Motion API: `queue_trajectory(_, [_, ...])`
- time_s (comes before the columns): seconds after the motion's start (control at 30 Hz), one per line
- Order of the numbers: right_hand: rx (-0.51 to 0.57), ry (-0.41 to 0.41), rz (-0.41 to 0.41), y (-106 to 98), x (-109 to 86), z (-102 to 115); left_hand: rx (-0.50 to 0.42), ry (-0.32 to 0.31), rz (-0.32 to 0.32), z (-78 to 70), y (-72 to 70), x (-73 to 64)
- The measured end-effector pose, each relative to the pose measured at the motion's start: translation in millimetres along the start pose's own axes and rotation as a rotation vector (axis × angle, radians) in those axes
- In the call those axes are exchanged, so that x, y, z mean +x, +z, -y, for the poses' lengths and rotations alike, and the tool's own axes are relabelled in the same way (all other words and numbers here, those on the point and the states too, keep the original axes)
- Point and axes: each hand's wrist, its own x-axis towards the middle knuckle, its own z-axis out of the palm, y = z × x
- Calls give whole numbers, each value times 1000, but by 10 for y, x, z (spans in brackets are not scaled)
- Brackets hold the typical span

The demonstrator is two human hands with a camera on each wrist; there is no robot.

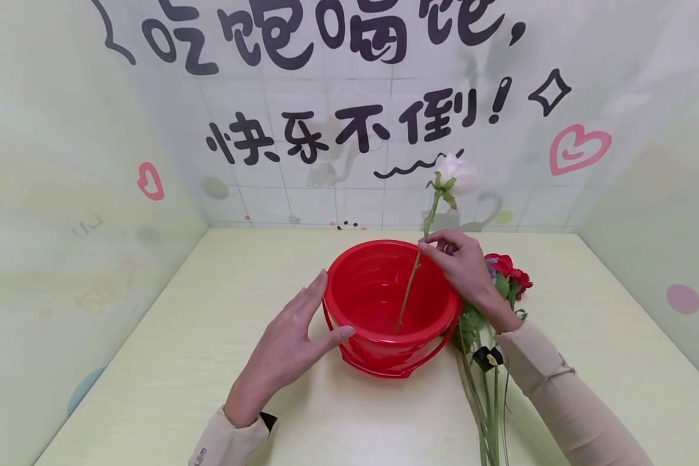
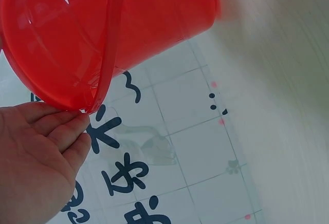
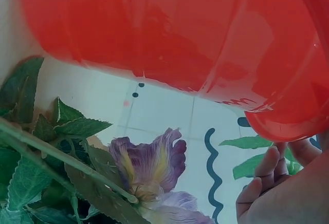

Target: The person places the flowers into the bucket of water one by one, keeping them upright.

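A red bucket (image 1: 384,353) stands upright on the table, its handle hanging down at the front. My right hand (image 1: 463,265) pinches the green stem of a white flower (image 1: 457,173); the bloom is above the rim and the stem's lower end is inside the bucket. Spread along the bucket's left rim, my left hand (image 1: 285,340) touches it with straight fingers. In the left wrist view, the fingertips of that hand (image 2: 46,152) meet the rim by the handle's joint. The right wrist view shows the right hand (image 3: 288,183) beside the rim, its grip partly hidden.
Several flowers with red blooms (image 1: 503,264) and long stems (image 1: 489,414) lie right of the bucket, under the right forearm. A purple flower (image 3: 154,167) is among them. A printed, translucent sheet (image 1: 303,116) surrounds the table (image 1: 210,310) at the back and sides.
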Motion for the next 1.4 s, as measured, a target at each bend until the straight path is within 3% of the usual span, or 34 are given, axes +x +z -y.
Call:
queue_trajectory(0.53, [-111,116,85,-28,3,47,8,-9,1,-4,2,-5])
queue_trajectory(1.4, [-136,157,132,-55,5,80,17,-10,1,-10,6,-6])
